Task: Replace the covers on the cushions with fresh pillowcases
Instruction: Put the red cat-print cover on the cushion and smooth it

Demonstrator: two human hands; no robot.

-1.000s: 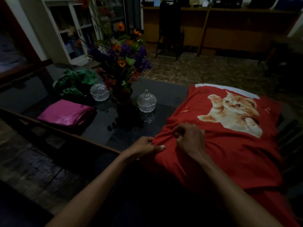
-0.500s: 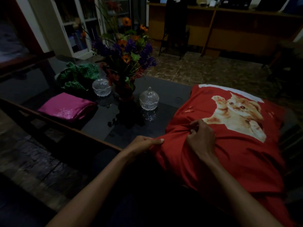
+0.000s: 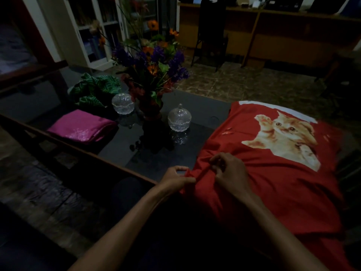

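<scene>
A cushion in a red pillowcase [image 3: 277,184] printed with an orange kitten lies on the right end of the dark glass table [image 3: 197,112]. My left hand [image 3: 176,178] pinches the red fabric at the cushion's near left corner. My right hand [image 3: 229,174] sits just to its right and pinches a fold of the same red fabric between fingers and thumb. A folded magenta cover [image 3: 82,127] lies at the table's left. Behind it is a crumpled green patterned cloth [image 3: 95,89].
A vase of purple and orange flowers [image 3: 154,71] stands mid-table between two lidded glass bowls [image 3: 122,103] [image 3: 179,118]. A wooden rail [image 3: 78,149] runs along the table's near side. Beyond are a white bookshelf [image 3: 93,30], a dark chair [image 3: 212,32] and a long wooden desk [image 3: 283,36].
My right hand has come back down toward the near left corner, close to my left hand. My left hand has closed tighter on the red fabric edge.
</scene>
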